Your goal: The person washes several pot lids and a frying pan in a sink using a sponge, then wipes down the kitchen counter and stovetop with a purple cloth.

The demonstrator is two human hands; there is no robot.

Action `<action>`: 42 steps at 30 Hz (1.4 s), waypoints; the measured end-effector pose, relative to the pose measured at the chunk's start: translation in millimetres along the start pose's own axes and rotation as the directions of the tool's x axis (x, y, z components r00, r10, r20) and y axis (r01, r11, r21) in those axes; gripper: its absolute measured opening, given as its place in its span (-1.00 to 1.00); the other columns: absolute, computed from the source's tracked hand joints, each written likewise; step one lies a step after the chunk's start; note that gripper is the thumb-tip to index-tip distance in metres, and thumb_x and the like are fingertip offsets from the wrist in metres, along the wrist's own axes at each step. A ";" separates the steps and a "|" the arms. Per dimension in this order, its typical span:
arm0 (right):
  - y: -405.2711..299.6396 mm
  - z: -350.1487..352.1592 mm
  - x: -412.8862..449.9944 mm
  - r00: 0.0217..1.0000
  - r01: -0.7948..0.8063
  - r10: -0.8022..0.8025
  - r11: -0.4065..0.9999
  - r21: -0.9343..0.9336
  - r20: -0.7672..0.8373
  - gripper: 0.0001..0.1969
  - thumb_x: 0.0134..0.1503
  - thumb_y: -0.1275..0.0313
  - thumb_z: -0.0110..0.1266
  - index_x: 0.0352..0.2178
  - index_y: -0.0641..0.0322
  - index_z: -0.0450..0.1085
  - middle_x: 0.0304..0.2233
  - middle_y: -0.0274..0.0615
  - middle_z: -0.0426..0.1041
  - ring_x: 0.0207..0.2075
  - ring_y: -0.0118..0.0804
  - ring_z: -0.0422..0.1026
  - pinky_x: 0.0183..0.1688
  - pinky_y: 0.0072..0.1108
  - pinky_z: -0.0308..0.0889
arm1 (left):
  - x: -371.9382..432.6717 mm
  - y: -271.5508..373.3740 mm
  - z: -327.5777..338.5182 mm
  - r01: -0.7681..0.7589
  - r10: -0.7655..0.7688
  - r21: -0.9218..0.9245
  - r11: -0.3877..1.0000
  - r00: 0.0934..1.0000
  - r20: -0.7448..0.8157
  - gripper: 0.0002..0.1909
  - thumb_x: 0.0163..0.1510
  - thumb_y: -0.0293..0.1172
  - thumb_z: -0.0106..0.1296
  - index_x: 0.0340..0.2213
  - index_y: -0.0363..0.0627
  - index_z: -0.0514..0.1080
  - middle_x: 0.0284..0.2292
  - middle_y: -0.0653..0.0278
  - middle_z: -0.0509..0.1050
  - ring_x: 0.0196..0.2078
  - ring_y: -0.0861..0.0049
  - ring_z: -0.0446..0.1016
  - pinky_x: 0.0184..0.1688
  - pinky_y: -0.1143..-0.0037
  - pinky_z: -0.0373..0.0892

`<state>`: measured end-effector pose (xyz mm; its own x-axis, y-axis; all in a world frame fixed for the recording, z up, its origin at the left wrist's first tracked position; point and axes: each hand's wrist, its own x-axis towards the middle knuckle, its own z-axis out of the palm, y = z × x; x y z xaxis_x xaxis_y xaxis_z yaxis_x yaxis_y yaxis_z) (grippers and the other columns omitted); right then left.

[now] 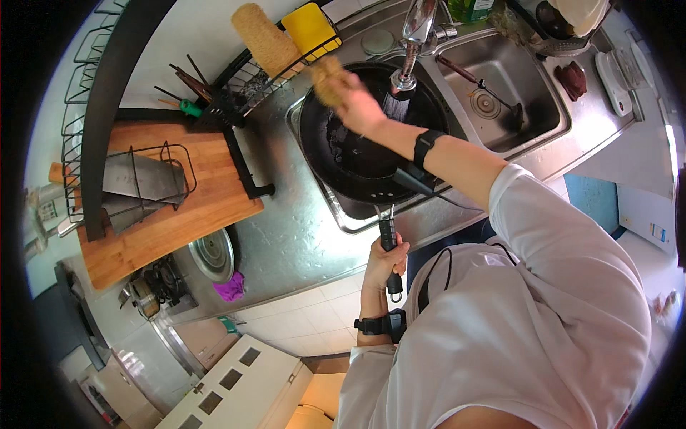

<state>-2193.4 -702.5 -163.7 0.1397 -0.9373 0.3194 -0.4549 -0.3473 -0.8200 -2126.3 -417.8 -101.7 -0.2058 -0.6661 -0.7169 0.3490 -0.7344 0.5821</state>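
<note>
A large black frying pan (343,177) lies over the left sink basin, a shallow pool of water in it. Its black handle (387,230) is gripped by my left hand (381,263). My right hand (359,107), blurred by motion, holds a tan loofah piece (326,80) above the pan's far left rim. From the chrome faucet (411,59) a spray of water falls into the pan, just right of my right hand. A dark wedge-shaped object (412,181) with a thin cord shows under my right forearm; what it is I cannot tell.
A wire rack (276,80) behind the pan holds a large loofah (265,40) and a yellow sponge (311,29). Left are a wooden cutting board (225,177) and cleavers (142,174) in a rack. A long-handled brush (482,86) lies in the right basin (546,107).
</note>
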 end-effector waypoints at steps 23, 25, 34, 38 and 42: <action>21.6 -91.2 -88.3 0.394 0.056 0.171 0.976 -0.209 0.903 -0.51 -0.21 0.54 0.00 -0.13 0.04 0.41 -0.19 -0.08 0.36 -0.12 -0.06 0.36 -0.10 -0.43 0.30 | -5.6 -7.0 -1.0 -0.095 0.095 0.007 0.995 0.989 -0.117 -0.84 -0.02 -0.59 0.02 -0.48 -0.16 0.23 -0.76 0.38 0.22 -0.82 0.70 0.16 -0.78 0.64 0.12; 29.4 -101.1 -91.7 0.614 0.129 0.217 0.921 -0.367 0.759 -0.51 -0.21 0.53 0.00 -0.14 -0.02 0.42 -0.18 -0.12 0.39 -0.14 -0.07 0.37 -0.11 -0.41 0.31 | -3.0 -4.5 0.5 -0.096 0.100 0.032 0.995 0.983 -0.154 -0.84 -0.02 -0.59 0.03 -0.48 -0.16 0.23 -0.75 0.38 0.23 -0.81 0.70 0.16 -0.78 0.64 0.11; 41.1 -105.0 -82.8 0.591 0.095 0.348 0.866 -0.491 0.728 -0.64 -0.18 0.53 0.04 -0.25 0.07 0.44 -0.19 -0.13 0.35 -0.07 -0.10 0.33 -0.08 -0.43 0.28 | -5.4 -7.4 -1.1 -0.115 0.132 0.101 0.988 0.974 -0.184 -0.85 -0.02 -0.58 0.02 -0.44 -0.17 0.23 -0.76 0.35 0.23 -0.82 0.68 0.14 -0.79 0.63 0.11; 62.5 -84.4 -85.0 0.804 0.143 0.277 0.769 -0.624 0.526 -0.68 -0.20 0.52 0.09 -0.29 0.19 0.43 -0.18 -0.08 0.34 -0.13 -0.06 0.36 -0.14 -0.41 0.35 | -5.1 -7.0 5.5 -0.088 0.094 0.041 0.995 0.980 -0.176 -0.85 -0.01 -0.56 0.02 -0.43 -0.17 0.24 -0.76 0.38 0.22 -0.82 0.70 0.14 -0.80 0.65 0.11; 12.8 -74.6 -112.5 0.583 0.212 0.056 0.953 -0.218 0.810 -0.54 -0.20 0.53 0.06 -0.14 0.11 0.40 -0.12 -0.08 0.36 -0.10 -0.05 0.37 -0.09 -0.40 0.35 | -5.5 -11.0 2.7 -0.115 0.110 -0.033 0.993 0.986 -0.125 -0.86 0.00 -0.56 0.01 -0.43 -0.16 0.23 -0.75 0.40 0.20 -0.82 0.71 0.14 -0.80 0.66 0.11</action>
<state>-2280.5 -599.2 -174.7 0.7687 -0.5910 -0.2445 -0.5958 -0.5226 -0.6098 -2131.5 -406.5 -103.1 -0.0503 -0.7213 -0.6908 0.4001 -0.6483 0.6478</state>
